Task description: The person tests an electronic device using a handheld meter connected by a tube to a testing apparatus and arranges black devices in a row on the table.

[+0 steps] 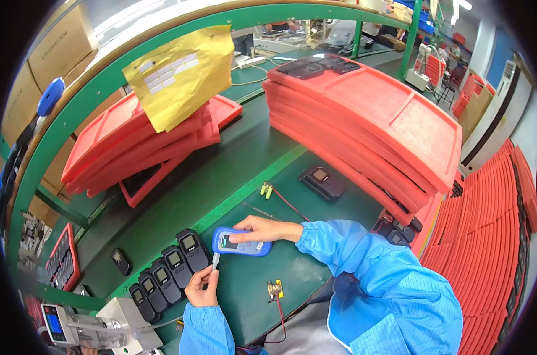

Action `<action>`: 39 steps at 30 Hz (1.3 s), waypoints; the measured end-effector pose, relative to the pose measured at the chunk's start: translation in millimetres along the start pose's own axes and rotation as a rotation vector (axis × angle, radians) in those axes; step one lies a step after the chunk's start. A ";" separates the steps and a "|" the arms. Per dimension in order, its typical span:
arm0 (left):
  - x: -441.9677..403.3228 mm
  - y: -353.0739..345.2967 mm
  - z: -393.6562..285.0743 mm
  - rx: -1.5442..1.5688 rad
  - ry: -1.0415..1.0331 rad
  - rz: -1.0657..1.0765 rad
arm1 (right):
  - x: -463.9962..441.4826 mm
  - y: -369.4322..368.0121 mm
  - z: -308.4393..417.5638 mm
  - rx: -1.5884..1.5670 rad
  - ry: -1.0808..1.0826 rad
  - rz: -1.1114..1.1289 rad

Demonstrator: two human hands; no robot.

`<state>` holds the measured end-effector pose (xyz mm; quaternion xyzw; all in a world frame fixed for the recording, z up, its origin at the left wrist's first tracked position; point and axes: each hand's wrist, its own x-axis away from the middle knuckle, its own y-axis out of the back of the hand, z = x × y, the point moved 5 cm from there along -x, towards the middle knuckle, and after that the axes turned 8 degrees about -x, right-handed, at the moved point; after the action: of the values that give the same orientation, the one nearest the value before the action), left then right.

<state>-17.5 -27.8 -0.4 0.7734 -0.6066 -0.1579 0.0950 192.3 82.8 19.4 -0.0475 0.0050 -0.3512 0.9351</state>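
Note:
My right hand (264,228) is closed around a blue handheld meter (254,248) with a small lit screen, its thumb lying on the front near the screen. Between the fingertips of my left hand (202,290), a short whitish tube (216,260) is pinched. The tube's upper end meets the meter's lower left corner; whether it is plugged in or only touching, I cannot tell. Just left of the meter, several black handheld devices (177,266) with small screens lean in a row. A small metal part on a yellow base (274,289) with red wires lies on the green bench (245,307).
Stacked red trays (363,130) stand at the back right, and more (144,142) at the back left under a yellow sheet (180,77). Another black device (323,181) and green clips (267,190) lie beyond my hands. A machine with a blue display (54,324) stands lower left.

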 end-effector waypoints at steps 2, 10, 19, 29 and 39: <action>0.6 -0.2 4.1 0.024 0.013 -0.011 | 1.6 2.3 1.6 -0.004 -0.005 -0.002; -1.4 0.2 -0.5 0.033 0.013 -0.006 | 1.6 1.4 -1.2 -0.036 0.031 -0.013; -2.4 -0.4 3.7 0.071 0.018 0.005 | 1.0 2.9 -1.9 0.013 0.022 -0.045; -3.1 -1.7 -2.6 -0.008 -0.022 -0.023 | 0.8 2.5 -0.2 0.059 0.028 -0.059; -2.0 -1.0 -8.5 -0.025 -0.027 0.005 | 1.0 2.5 1.7 0.058 0.005 -0.043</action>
<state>-14.0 -26.1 7.5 0.7685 -0.6076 -0.1757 0.0966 194.8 84.2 20.9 -0.0195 -0.0038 -0.3715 0.9282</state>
